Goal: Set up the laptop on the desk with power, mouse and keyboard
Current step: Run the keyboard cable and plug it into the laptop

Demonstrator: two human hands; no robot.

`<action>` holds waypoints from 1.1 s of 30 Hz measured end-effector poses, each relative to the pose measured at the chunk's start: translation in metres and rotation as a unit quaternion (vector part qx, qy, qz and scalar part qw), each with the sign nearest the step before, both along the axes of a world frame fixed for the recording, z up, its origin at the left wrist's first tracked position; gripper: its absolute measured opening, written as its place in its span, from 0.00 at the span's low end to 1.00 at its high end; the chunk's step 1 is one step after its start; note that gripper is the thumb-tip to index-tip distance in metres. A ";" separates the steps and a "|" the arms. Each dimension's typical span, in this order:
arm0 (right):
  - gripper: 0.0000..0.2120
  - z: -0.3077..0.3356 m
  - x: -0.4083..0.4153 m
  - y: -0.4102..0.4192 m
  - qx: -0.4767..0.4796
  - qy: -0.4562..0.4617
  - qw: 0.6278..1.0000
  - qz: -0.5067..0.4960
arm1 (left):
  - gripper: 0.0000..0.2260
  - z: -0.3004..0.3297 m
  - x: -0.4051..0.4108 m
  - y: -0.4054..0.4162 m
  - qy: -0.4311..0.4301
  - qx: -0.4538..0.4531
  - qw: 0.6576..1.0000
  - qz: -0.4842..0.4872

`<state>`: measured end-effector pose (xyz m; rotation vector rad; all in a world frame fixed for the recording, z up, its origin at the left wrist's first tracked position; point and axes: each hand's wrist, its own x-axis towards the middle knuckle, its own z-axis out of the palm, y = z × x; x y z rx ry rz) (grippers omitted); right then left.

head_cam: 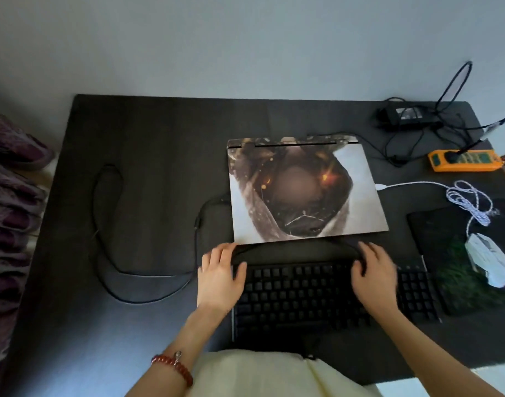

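Laptop (305, 190) lay closed, lid printed, at centre-right of the counter (148, 173). A black lead entered its left edge and a white cable (411, 184) met its right edge. Judged rigid and fairly heavy, lid smooth and likely slippery; hinge at the far edge, so the near lip looked the place to lift, with the base steadied.

Keyboard (317, 296) sat just in front of the laptop, black, stiff, best held by its two ends. Left hand (219, 276) rested on its left end, fingers loosely curled at the far corner. Right hand (374, 273) lay over the far edge right of middle, fingers bent. Motion blur present; whether either hand actually gripped the keyboard or the dark cord arching along its far edge could not be told.

Mouse (488, 259), white, light, sat on a dark pad (434, 230) to the right, its cable slack and partly coiled. Power brick (403, 116) and orange strip (463, 160), one plug in it, lay at the far right.

No containers in view.
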<state>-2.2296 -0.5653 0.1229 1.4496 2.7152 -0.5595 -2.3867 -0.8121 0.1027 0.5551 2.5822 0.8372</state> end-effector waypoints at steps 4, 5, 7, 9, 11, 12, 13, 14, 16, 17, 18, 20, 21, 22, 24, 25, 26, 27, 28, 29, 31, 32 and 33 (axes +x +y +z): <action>0.30 -0.007 0.061 0.032 -0.055 -0.127 0.984 -0.112 | 0.26 -0.009 0.030 -0.004 -0.054 -0.076 0.996 -0.012; 0.31 -0.010 0.067 0.037 -0.074 -0.145 0.981 -0.106 | 0.26 -0.011 0.033 -0.004 -0.051 -0.076 0.996 -0.007; 0.31 -0.016 0.070 0.042 -0.094 -0.157 0.980 -0.077 | 0.27 -0.012 0.038 -0.005 -0.050 -0.065 0.997 0.013; 0.30 -0.019 0.067 0.044 -0.096 -0.160 0.981 -0.045 | 0.26 -0.013 0.042 -0.007 -0.044 -0.062 0.997 0.032; 0.31 -0.020 0.064 0.047 -0.096 -0.161 0.982 -0.025 | 0.26 -0.015 0.047 -0.010 -0.034 -0.071 0.996 0.045; 0.31 -0.020 0.062 0.047 -0.098 -0.162 0.982 -0.019 | 0.26 -0.016 0.048 -0.012 -0.033 -0.072 0.996 0.050; 0.31 -0.020 0.061 0.048 -0.101 -0.163 0.981 -0.013 | 0.25 -0.017 0.049 -0.012 -0.033 -0.071 0.996 0.054; 0.31 -0.018 0.063 0.049 -0.105 -0.166 0.981 -0.009 | 0.25 -0.016 0.052 -0.010 -0.036 -0.071 0.995 0.056; 0.31 -0.017 0.067 0.048 -0.104 -0.169 0.980 0.007 | 0.25 -0.016 0.054 -0.008 -0.044 -0.072 0.994 0.066; 0.31 -0.018 0.069 0.048 -0.099 -0.168 0.981 0.016 | 0.25 -0.016 0.055 -0.007 -0.048 -0.070 0.994 0.075; 0.30 -0.017 0.071 0.048 -0.094 -0.168 0.981 0.024 | 0.25 -0.015 0.057 -0.005 -0.053 -0.067 0.993 0.087; 0.31 -0.016 0.073 0.048 -0.094 -0.175 0.979 0.033 | 0.25 -0.015 0.059 -0.004 -0.063 -0.065 0.990 0.105; 0.31 -0.016 0.074 0.048 -0.098 -0.178 0.978 0.037 | 0.25 -0.015 0.059 -0.003 -0.069 -0.064 0.989 0.112; 0.31 -0.016 0.074 0.045 -0.101 -0.180 0.978 0.040 | 0.25 -0.015 0.058 -0.004 -0.074 -0.061 0.988 0.118; 0.31 -0.017 0.075 0.041 -0.101 -0.181 0.977 0.044 | 0.25 -0.015 0.056 -0.003 -0.087 -0.058 0.986 0.129; 0.31 -0.018 0.075 0.039 -0.100 -0.179 0.978 0.044 | 0.26 -0.014 0.055 -0.003 -0.096 -0.058 0.985 0.133; 0.31 -0.018 0.075 0.038 -0.099 -0.175 0.979 0.044 | 0.26 -0.012 0.054 -0.004 -0.104 -0.058 0.984 0.134; 0.31 -0.017 0.074 0.038 -0.101 -0.171 0.979 0.043 | 0.26 -0.010 0.052 -0.004 -0.112 -0.058 0.983 0.132; 0.31 -0.016 0.074 0.039 -0.106 -0.167 0.979 0.043 | 0.26 -0.007 0.052 -0.003 -0.115 -0.061 0.983 0.131; 0.31 -0.014 0.075 0.037 -0.113 -0.156 0.981 0.036 | 0.26 -0.003 0.053 -0.003 -0.111 -0.069 0.983 0.127; 0.30 -0.011 0.081 0.032 -0.100 -0.125 0.986 0.037 | 0.26 0.005 0.058 0.002 -0.082 -0.084 0.983 0.138; 0.29 -0.009 0.089 0.024 -0.086 -0.103 0.991 0.029 | 0.25 0.011 0.061 0.005 -0.053 -0.093 0.986 0.130; 0.27 -0.008 0.093 0.019 -0.076 -0.087 0.993 0.035 | 0.25 0.014 0.070 0.009 -0.025 -0.102 0.987 0.120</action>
